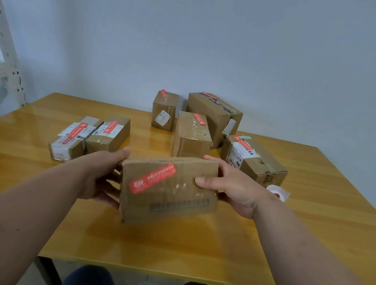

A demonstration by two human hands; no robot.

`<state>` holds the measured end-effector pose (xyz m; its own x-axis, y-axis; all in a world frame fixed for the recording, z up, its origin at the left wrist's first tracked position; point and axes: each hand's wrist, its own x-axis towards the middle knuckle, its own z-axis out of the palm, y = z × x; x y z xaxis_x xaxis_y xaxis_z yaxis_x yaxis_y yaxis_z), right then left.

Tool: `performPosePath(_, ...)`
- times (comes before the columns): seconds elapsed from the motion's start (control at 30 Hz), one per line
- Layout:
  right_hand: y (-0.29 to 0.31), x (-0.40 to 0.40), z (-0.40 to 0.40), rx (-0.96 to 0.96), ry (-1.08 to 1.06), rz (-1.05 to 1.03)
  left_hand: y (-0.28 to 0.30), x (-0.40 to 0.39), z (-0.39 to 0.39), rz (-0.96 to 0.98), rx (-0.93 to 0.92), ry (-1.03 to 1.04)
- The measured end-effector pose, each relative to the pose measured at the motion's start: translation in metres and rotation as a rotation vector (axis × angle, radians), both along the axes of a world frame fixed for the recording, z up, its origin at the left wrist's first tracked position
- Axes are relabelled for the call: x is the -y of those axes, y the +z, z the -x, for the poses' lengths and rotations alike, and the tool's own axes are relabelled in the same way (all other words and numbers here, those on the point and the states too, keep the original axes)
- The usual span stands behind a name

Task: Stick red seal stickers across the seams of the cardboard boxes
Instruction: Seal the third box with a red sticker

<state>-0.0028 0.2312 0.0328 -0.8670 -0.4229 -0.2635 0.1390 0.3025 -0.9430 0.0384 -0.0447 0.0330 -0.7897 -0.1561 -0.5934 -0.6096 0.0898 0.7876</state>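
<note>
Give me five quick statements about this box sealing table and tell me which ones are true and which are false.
1. Both hands hold the box. True: left hand and right hand grip its ends.
2. The held box has no sticker. False: a red seal sticker lies across its top.
3. Six other boxes sit on the table. True.
4. The sticker roll lies by the left hand. False: it lies by the right wrist.
5. The table is grey metal. False: its top is yellow wood.

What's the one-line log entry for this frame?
hands: left + right hold box | sticker on box | six stickered boxes on table | roll by right hand
</note>
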Motion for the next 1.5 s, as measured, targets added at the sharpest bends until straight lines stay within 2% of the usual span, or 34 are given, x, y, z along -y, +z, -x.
performPosePath(0.17, -0.002, -0.001, 0.009, -0.045, -0.163, -0.193, -0.006, 0.003, 0.008, -0.084, -0.034, 0.043)
performPosePath(0.3, -0.002, 0.003, 0.009, -0.050, -0.178, -0.295, -0.005, -0.006, 0.012, 0.046, -0.164, 0.038)
performPosePath(0.4, 0.003, 0.008, 0.008, -0.117, -0.191, -0.348, -0.003, -0.015, 0.010, 0.133, -0.306, -0.071)
performPosePath(0.5, 0.003, 0.017, 0.012, -0.361, -0.245, -0.479, 0.000, -0.021, 0.007, 0.190, -0.347, -0.266)
performPosePath(0.63, 0.009, 0.031, 0.013, -0.736, -0.325, -0.628, -0.002, -0.026, 0.010, 0.246, -0.361, -0.318)
performPosePath(0.77, 0.015, 0.051, 0.010, -0.872, -0.132, -0.709, -0.002, -0.026, 0.012, 0.277, -0.371, -0.323)
performPosePath(0.9, 0.016, 0.068, 0.015, -0.820, -0.004, -0.844, -0.002, -0.024, 0.014, 0.304, -0.355, -0.345)
performPosePath(1.03, 0.017, 0.080, 0.021, -0.726, 0.030, -0.937, -0.002, -0.022, 0.017, 0.293, -0.336, -0.363)
performPosePath(1.33, 0.018, 0.088, 0.022, -0.725, -0.065, -0.780, -0.005, -0.021, 0.020, 0.262, -0.329, -0.368)
performPosePath(1.5, 0.022, 0.099, 0.040, -0.632, -0.135, -0.861, -0.004, -0.020, 0.020, 0.245, -0.330, -0.379)
